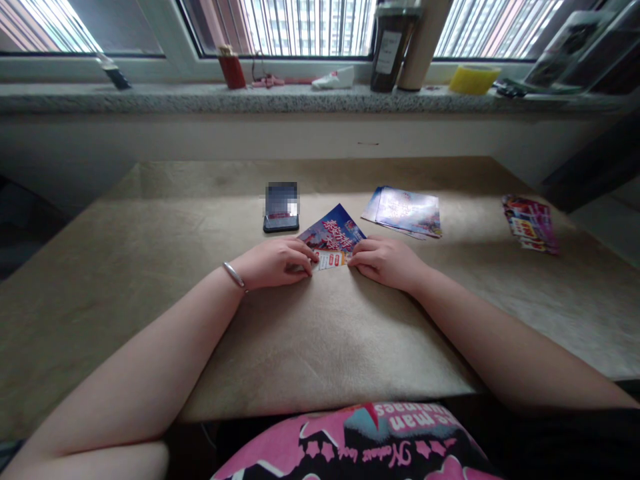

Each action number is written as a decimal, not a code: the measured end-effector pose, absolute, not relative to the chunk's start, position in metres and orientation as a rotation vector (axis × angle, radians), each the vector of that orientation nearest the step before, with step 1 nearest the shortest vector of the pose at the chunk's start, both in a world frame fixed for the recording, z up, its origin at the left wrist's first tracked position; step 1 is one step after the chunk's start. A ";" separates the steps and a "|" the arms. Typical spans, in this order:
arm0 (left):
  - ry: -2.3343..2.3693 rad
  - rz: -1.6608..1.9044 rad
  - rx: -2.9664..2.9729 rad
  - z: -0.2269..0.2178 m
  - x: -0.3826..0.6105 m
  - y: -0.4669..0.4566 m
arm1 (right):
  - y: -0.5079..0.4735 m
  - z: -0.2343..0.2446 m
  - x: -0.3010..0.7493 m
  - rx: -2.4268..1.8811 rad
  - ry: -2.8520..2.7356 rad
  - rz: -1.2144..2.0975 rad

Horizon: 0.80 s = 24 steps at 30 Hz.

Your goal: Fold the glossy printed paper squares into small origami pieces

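Note:
A printed leaflet (336, 230), dark blue and purple with large red and white characters, lies on the table in front of me with a corner pointing away. A white strip with red labels runs along its near edge; it looks folded over, though I cannot tell for sure. My left hand (280, 261), a silver bangle on its wrist, pinches the leaflet's near left corner with curled fingers. At the near right corner, my right hand (387, 261) presses and grips the paper between thumb and fingers. Fingertips hide both corners.
A phone (281, 223) lies beyond my left hand. Several glossy leaflets (407, 210) are stacked beyond my right hand, and colourful folded papers (531, 223) lie farther right. On the granite sill (300, 102) stand a dark jar (393, 50), a red container (233, 70) and yellow tape (474, 79).

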<state>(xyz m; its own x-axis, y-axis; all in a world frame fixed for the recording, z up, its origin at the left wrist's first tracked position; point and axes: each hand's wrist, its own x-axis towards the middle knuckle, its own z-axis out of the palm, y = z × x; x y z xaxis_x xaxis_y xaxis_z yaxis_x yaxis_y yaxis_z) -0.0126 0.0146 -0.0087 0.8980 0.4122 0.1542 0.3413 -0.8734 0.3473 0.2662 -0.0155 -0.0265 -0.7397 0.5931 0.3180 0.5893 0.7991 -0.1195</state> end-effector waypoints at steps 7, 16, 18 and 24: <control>0.583 0.306 2.699 -0.005 -0.014 0.013 | -0.016 -0.027 0.266 -0.902 -2.625 0.044; 0.649 0.302 2.719 -0.004 -0.009 0.009 | -0.017 -0.028 0.261 -0.930 -2.646 -0.039; 0.660 0.311 2.746 -0.007 -0.008 0.008 | -0.018 -0.028 0.260 -0.902 -2.651 -0.040; 0.684 0.323 2.812 -0.012 -0.006 0.006 | -0.019 -0.028 0.257 -0.856 -2.636 0.060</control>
<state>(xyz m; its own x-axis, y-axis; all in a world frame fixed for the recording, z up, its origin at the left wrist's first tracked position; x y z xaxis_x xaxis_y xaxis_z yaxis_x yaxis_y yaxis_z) -0.0058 0.0055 -0.0117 0.8668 0.4730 0.1579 0.4224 -0.8648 0.2717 0.2571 -0.0191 -0.0276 -0.7485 0.5752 0.3301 0.5596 0.8149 -0.1511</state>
